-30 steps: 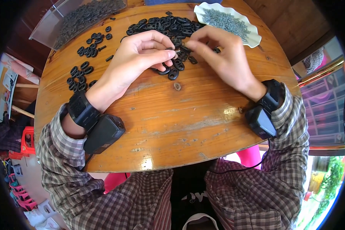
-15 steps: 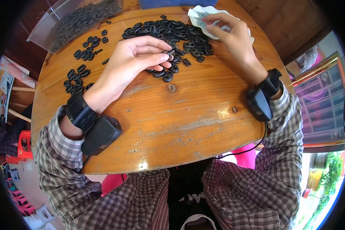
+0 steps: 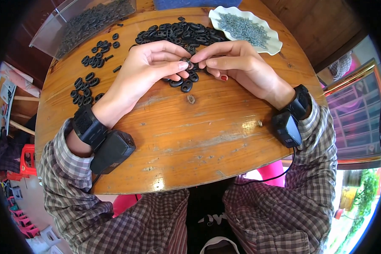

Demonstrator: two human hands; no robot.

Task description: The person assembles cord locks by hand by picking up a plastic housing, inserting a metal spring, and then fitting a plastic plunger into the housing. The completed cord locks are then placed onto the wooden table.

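Observation:
My left hand (image 3: 150, 63) pinches a small black cord lock part (image 3: 184, 62) between thumb and fingertips, over the near side of a pile of black oval two-hole cord lock parts (image 3: 178, 31). My right hand (image 3: 241, 63) has come up against it from the right, its thumb and fingers pressed together. What the right fingertips hold is too small and hidden to make out. Loose cord lock parts (image 3: 186, 85) lie just below the left fingers. A white wavy-edged dish (image 3: 275, 46) holds many small grey metal springs (image 3: 245, 29), beyond my right hand.
Small groups of black parts (image 3: 84, 89) lie on the left of the wooden table (image 3: 190, 139). A clear plastic bin (image 3: 44, 42) full of black parts stands at the far left. A blue container (image 3: 197, 4) sits at the far edge. A black cable (image 3: 266, 180) hangs from my right wrist device.
My right hand has moved from over the spring dish, left and nearer, to meet my left hand. The left hand stays in place with the cord lock part.

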